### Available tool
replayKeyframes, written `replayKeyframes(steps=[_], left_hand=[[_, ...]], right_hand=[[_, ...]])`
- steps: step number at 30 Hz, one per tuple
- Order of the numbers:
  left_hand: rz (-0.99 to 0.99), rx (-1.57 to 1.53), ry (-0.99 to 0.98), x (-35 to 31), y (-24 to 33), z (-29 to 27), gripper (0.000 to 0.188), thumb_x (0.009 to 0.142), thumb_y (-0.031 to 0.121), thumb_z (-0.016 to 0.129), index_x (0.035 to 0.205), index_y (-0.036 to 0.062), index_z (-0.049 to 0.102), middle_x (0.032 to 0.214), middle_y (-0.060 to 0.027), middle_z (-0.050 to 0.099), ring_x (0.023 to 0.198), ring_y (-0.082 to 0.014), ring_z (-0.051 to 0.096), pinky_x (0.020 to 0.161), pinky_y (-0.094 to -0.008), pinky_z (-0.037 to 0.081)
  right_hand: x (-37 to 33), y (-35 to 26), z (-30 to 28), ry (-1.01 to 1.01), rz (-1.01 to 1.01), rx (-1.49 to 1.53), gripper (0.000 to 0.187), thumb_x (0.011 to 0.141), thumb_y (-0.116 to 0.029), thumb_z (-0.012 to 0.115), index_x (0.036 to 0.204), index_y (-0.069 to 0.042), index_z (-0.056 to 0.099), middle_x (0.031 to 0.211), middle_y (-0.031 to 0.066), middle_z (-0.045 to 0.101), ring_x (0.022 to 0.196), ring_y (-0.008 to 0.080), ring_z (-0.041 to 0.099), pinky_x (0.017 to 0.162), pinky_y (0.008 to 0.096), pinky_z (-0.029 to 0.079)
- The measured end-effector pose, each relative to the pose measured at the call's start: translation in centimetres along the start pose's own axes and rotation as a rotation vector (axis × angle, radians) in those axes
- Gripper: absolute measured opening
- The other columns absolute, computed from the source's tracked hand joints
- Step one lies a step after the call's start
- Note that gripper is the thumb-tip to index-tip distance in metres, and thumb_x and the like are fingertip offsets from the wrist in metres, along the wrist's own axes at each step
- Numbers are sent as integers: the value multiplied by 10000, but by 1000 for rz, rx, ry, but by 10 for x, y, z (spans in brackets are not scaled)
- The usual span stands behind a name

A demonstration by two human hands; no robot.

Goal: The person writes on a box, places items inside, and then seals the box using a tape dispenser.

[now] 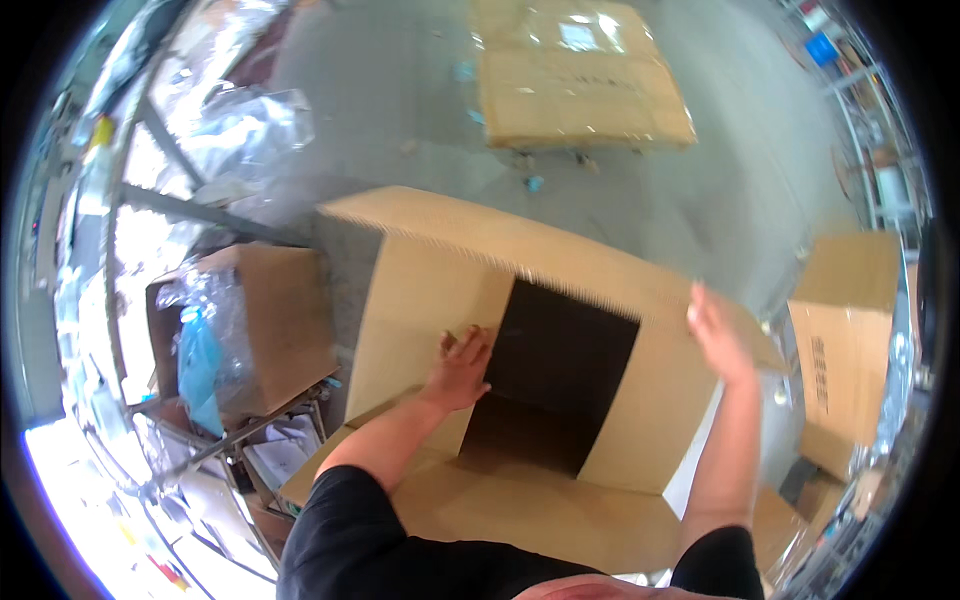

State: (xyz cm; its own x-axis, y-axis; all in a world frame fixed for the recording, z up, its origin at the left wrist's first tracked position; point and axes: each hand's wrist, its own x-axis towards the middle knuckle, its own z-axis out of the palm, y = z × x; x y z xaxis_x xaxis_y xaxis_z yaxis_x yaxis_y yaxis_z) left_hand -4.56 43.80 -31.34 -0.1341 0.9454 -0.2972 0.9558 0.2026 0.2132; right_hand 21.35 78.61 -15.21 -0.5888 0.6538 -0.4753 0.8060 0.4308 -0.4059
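Note:
A large brown cardboard box (540, 515) stands in front of me with flaps spread around a dark rectangular opening. My left hand (461, 370) lies on the left inner flap beside that opening, its fingers apart. At the right end of the raised far flap (560, 246), my right hand (716, 330) touches or nearly touches the edge, slightly smeared by motion, fingers stretched out. Neither hand grasps a loose thing. The box's inside is too dark to make out.
On the left, a smaller carton (285, 325) holds clear wrap and a blue plastic bag (199, 370), beside a metal frame (175, 205). A film-wrapped flat carton (580, 90) lies ahead on the grey floor. To the right stand another carton (845, 350) and shelving (880, 130).

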Motion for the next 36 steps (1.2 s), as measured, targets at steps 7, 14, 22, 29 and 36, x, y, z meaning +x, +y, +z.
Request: replayKeyframes(steps=[7, 14, 22, 29, 36], left_hand=[[-88, -546, -430, -112, -19, -119, 738, 887, 530, 551, 1458, 111, 345, 1398, -166, 475, 1265, -356, 468, 1042, -492, 374], [74, -223, -129, -320, 4, -154, 614, 852, 572, 567, 1316, 172, 519, 1297, -66, 550, 1230, -253, 496, 983, -528, 382], [-19, -109, 238, -63, -71, -45, 690, 933, 532, 449, 1489, 139, 336, 1612, -51, 129, 1490, -265, 47, 1194, -493, 76], [-132, -273, -14, -32, -81, -25, 705, 968, 480, 425, 1530, 115, 207, 1621, -29, 64, 1492, -245, 1, 1203, -452, 13], [-296, -73, -122, -55, -122, -44, 664, 991, 426, 403, 1533, 118, 177, 1622, -36, 49, 1491, -233, 14, 1203, -455, 29]], right_hand=[[-43, 0, 192, 1, 215, -376, 752, 946, -428, 510, 1534, -98, 179, 1611, 129, 59, 1475, 356, 61, 1175, 524, 130], [-15, 3, 187, -53, 152, -381, 826, 887, -369, 639, 1520, -59, 208, 1601, 163, 64, 1468, 357, 100, 1183, 452, 186], [27, -57, 152, -445, 316, -272, 823, 897, -418, 604, 1508, -26, 216, 1576, 234, 111, 1453, 393, 127, 1189, 468, 171], [-33, -186, 239, -375, 87, -300, 822, 947, -497, 471, 1545, -93, 78, 1606, 176, -34, 1475, 383, 5, 1184, 515, 72], [-26, -192, 272, -247, 175, -503, 797, 964, -473, 435, 1549, -120, 26, 1608, 131, -107, 1480, 349, -11, 1182, 506, 98]])
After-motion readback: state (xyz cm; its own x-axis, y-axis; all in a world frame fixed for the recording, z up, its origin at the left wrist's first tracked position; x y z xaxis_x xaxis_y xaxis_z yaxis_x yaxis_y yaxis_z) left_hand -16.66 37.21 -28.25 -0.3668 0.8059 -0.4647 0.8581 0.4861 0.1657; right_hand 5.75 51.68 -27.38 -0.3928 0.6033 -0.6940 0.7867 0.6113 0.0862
